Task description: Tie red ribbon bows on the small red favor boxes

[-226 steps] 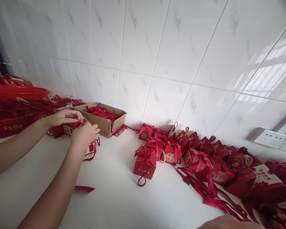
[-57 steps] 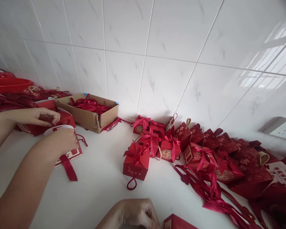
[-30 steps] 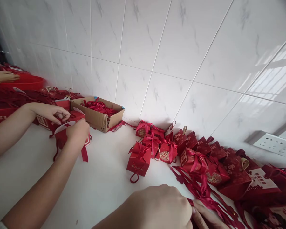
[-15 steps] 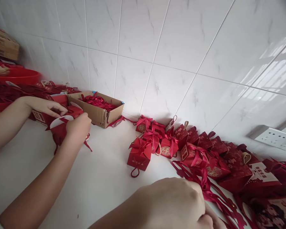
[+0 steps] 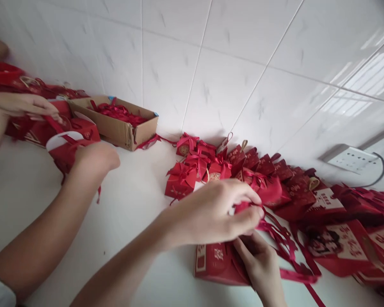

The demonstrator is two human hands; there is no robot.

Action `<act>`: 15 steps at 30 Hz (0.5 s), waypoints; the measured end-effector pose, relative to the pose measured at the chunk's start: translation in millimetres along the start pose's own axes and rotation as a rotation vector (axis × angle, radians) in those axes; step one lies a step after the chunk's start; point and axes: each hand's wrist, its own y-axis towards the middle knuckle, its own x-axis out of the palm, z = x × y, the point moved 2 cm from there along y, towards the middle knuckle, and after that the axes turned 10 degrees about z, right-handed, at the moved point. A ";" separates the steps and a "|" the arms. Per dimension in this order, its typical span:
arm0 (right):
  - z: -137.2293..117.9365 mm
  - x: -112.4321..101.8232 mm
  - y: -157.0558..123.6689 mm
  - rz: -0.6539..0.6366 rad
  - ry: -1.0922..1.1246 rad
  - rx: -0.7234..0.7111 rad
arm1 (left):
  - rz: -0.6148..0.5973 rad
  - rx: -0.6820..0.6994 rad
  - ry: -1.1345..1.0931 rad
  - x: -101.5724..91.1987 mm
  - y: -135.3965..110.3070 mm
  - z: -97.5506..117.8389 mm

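Note:
A red gift box (image 5: pixel 222 264) with pale printed characters lies in front of me on the white table. My left hand (image 5: pixel 211 209) is above it, thumb and fingers pinched on a red ribbon (image 5: pixel 270 192) whose loop sticks out to the right. Against the box's right side, my right hand (image 5: pixel 262 266) is closed, its fingers partly hidden behind the left hand. A ribbon tail (image 5: pixel 299 276) runs out to the right past my right hand. Whether the right fingers also pinch the ribbon is hidden.
At the left, a co-worker's hands (image 5: pixel 94 160) work on another red box. Behind them stands a cardboard box (image 5: pixel 115 132) of ribbons. Finished bow-tied boxes (image 5: pixel 181 179) and more red boxes (image 5: pixel 297 192) line the tiled wall, below a power strip (image 5: pixel 350 158). Loose ribbons (image 5: pixel 283 238) lie at the right.
My left hand has risen from the bottom edge with the ribbon. The box and my right hand have come into view. The camera has tilted down, and the co-worker's left hand has drawn back leftward.

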 end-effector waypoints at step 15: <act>-0.4 -0.3 -1.3 -0.005 0.002 0.012 | -0.576 -0.280 0.680 27.4 -2.4 -20.3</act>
